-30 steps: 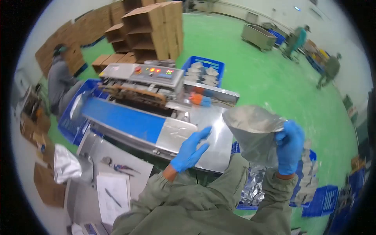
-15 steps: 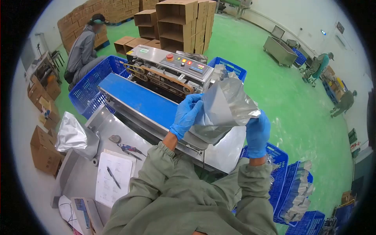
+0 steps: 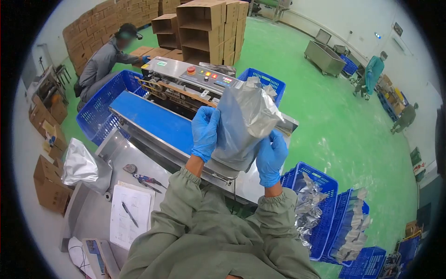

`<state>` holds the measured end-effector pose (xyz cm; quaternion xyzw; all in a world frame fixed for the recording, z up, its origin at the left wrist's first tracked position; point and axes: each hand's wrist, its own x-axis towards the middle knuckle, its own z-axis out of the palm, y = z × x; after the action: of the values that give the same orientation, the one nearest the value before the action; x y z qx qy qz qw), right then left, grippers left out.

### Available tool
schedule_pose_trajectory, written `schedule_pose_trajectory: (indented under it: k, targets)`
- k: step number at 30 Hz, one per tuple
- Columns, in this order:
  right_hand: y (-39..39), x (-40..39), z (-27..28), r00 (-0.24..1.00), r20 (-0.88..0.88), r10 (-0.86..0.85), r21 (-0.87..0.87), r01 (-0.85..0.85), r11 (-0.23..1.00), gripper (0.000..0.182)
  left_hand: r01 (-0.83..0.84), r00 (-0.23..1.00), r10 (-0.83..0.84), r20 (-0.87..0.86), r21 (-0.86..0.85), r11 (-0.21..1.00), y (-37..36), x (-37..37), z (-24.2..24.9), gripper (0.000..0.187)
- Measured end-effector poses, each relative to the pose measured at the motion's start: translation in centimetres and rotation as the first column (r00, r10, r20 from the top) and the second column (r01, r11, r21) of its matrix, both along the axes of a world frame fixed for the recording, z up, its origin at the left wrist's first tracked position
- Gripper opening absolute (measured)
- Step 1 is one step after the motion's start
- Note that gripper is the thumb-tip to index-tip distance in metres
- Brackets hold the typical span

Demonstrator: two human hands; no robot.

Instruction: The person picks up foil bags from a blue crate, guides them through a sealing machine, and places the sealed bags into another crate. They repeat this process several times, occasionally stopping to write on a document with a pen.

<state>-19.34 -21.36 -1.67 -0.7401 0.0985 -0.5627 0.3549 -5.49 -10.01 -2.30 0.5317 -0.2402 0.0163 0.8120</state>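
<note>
Between the left hand and the right hand, both gloved in thin blue, a crinkled silver foil pouch is grasped by its sides. Beyond the hands, a boxy metal machine is partly hidden by the pouch; a smooth blue belt is seen left of them. Right of the right hand, shiny foil is held in a perforated plastic basket.

Head-worn view, facing forward and down, close above, edges seemingly warped

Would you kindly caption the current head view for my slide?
Left hand and right hand, gloved in blue, hold a silver pouch near a blue belt.
</note>
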Motion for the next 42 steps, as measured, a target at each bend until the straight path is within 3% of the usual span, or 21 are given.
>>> schedule_pose_trajectory:
  k: [2, 3, 7, 10, 11, 14, 22, 26, 29, 32, 39, 41, 42]
  targets:
    - [-0.8, 0.2, -0.7, 0.998, 0.023, -0.053, 0.096, 0.05, 0.994, 0.016, -0.075, 0.997, 0.076, -0.033, 0.027, 0.997, 0.4, 1.2, -0.2, 0.012]
    - [-0.6, 0.3, -0.4, 0.999, 0.053, -0.013, 0.271, -0.002, 0.963, 0.012, -0.141, 0.987, 0.144, -0.069, 0.051, 0.989, 0.5, 1.9, -0.4, 0.013]
    - [-1.5, 0.2, -2.5, 0.999, 0.033, -0.022, 0.436, 0.005, 0.9, 0.015, -0.167, 0.983, 0.173, -0.062, 0.083, 0.982, 0.1, 5.0, -1.1, 0.014]
    - [-2.4, 0.2, -3.5, 0.997, -0.034, -0.069, 0.459, 0.077, 0.885, 0.016, -0.138, 0.989, 0.144, -0.016, 0.187, 0.973, -1.4, 6.3, -1.9, 0.016]
    - [-2.6, 0.3, -3.8, 0.997, -0.04, -0.064, 0.458, 0.075, 0.886, 0.016, -0.167, 0.986, 0.167, 0.024, 0.289, 0.943, -1.7, 6.8, -2.1, 0.017]
    - [-3.7, 0.2, -4.4, 0.98, -0.146, -0.133, 0.421, 0.183, 0.888, 0.017, -0.223, 0.969, 0.17, 0.179, 0.345, 0.912, -2.9, 7.3, -3.4, 0.016]
    - [-4.3, -2.1, -9.3, 0.936, -0.35, 0.028, 0.424, 0.132, 0.896, 0.021, -0.109, 0.992, 0.065, 0.104, 0.507, 0.855, -0.2, 6.0, -9.0, 0.015]
    - [-3.5, -0.8, -9.7, 0.944, -0.325, 0.061, 0.481, 0.11, 0.87, 0.029, -0.039, 0.999, 0.042, 0.008, 0.593, 0.805, 0.5, 8.5, -11.2, 0.017]
    - [-3.9, -0.2, -10.8, 0.923, -0.38, 0.057, 0.461, 0.136, 0.877, 0.031, -0.041, 0.999, 0.036, 0.024, 0.784, 0.619, 1.2, 8.9, -9.1, 0.028]
    - [-3.9, 0.1, -11.7, 0.908, -0.416, 0.041, 0.412, 0.148, 0.899, 0.032, -0.037, 0.999, 0.004, 0.042, 0.835, 0.55, 1.2, 10.4, -10.2, 0.028]
    - [-4.1, 2.7, -11.7, 0.909, -0.406, 0.097, 0.456, 0.11, 0.883, 0.029, -0.115, 0.989, -0.015, 0.145, 0.842, 0.528, 1.2, 13.8, -10.5, 0.032]
    - [-3.8, 3.9, -10.9, 0.871, -0.421, 0.254, 0.54, 0.016, 0.842, 0.025, -0.136, 0.985, -0.019, 0.169, 0.85, 0.509, 1.7, 15.5, -10.6, 0.033]
    - [-3.8, 4.6, -10.7, 0.877, -0.412, 0.247, 0.541, 0.017, 0.841, 0.025, -0.155, 0.982, -0.014, 0.186, 0.857, 0.492, 2.0, 16.5, -10.8, 0.034]
